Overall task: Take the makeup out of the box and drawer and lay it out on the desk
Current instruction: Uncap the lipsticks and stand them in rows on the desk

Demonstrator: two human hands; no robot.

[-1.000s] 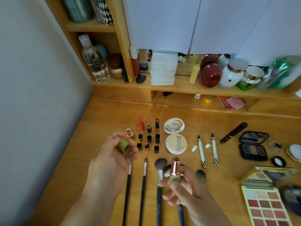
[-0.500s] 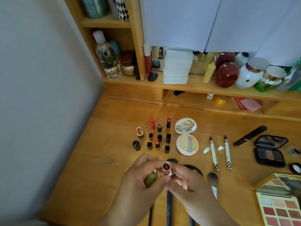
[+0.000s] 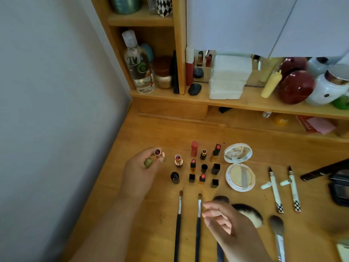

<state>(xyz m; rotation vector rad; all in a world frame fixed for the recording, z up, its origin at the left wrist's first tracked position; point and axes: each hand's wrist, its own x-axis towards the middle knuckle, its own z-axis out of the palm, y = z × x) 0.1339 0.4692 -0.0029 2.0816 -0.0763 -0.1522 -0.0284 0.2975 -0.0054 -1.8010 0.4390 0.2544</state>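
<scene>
rose-gold lipstick (image 3: 158,153) and its green cap (image 3: 148,163) sit pinched in your left hand (image 3: 139,172); your right hand (image 3: 224,222) hovers loosely curled, empty, over the brushes (image 3: 198,224).

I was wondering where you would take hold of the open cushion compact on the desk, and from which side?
Grip the round base of the compact across its rim, coming from above. It lies flat, and its lid is hinged open at the far side, so pinch left and right. The black cap stands near its left edge, so that side looks tight.
</scene>
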